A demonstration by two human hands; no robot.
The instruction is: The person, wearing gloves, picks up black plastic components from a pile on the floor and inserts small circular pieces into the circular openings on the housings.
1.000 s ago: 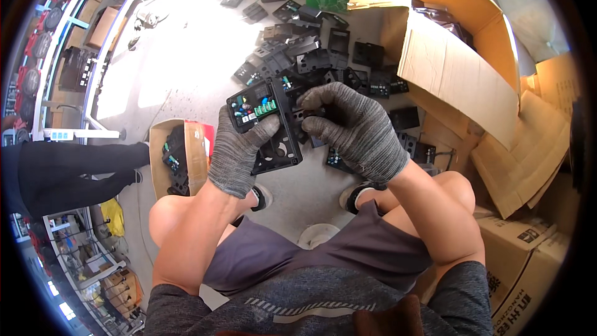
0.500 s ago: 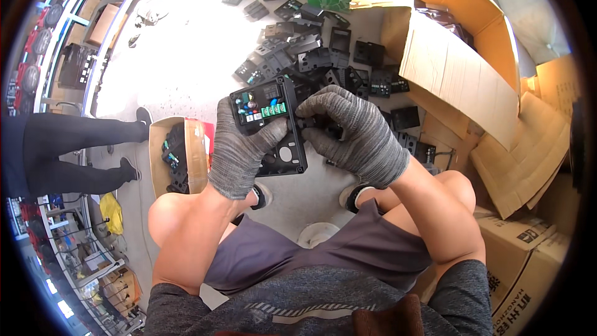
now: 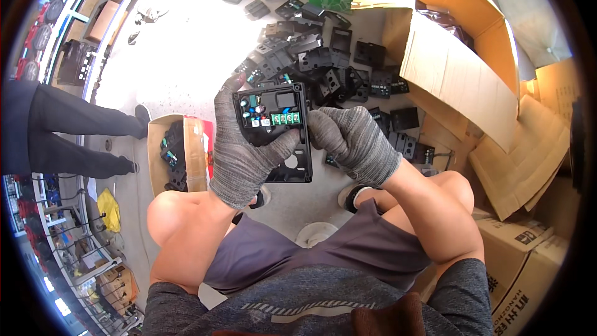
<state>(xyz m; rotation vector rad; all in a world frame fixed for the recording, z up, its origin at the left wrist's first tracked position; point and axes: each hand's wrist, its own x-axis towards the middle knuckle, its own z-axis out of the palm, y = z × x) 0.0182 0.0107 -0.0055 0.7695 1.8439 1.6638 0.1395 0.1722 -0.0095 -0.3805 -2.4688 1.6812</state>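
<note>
Gripping the black casing (image 3: 271, 130) by its left side, the wearer's left hand (image 3: 236, 152) lays its thumb across the front; the other fingers are largely hidden behind, I judge for support. From my end, the open face points up at the camera, probably so the wearer can see inside. The right hand (image 3: 356, 144) has its fingers curled in at the casing's right edge; I cannot tell whether they touch it or pinch something small.

Both gloves are ribbed grey knit. The casing looks like hard matte plastic, rectangular, with a round hole low down and a row of green terminals (image 3: 286, 119) among small blue and white components.

Beyond it I see a jumbled heap of boxy black casings (image 3: 317, 59) on the floor, probably left within reach. A small carton (image 3: 198, 155) stands left, holding similar parts; a large creased cardboard box (image 3: 457, 65) gapes at right.
</note>
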